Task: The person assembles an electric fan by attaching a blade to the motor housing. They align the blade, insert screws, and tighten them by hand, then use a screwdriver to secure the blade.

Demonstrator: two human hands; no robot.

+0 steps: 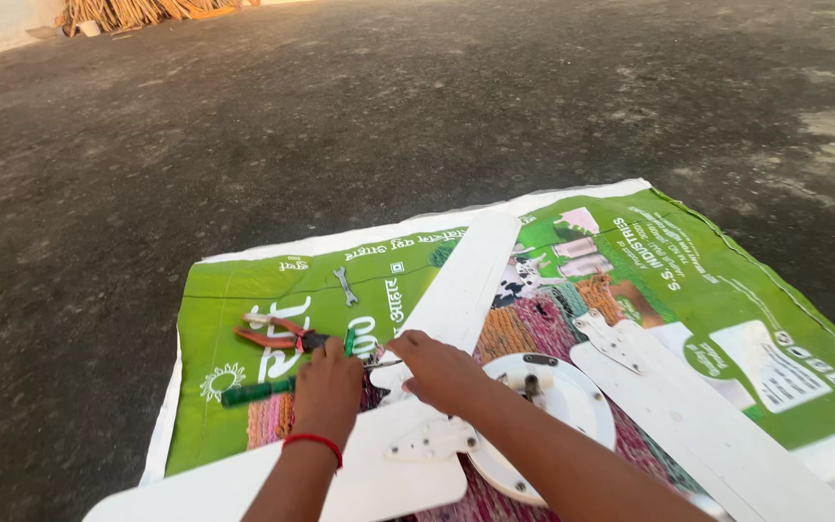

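Dark concrete floor carries our green sack mat [244,300]. Beside the white fan motor hub [572,401], our left hand [329,391] grips a green screwdriver [258,391]; our right hand [437,367] pinches its tip on a fan blade [456,290]. We judge a blade screw is being worked; steady alignment comes next.

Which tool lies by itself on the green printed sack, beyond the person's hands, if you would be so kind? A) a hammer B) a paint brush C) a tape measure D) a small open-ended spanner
D: a small metal spanner lies alone on the green sack, beyond the red-handled pliers and the left hand.
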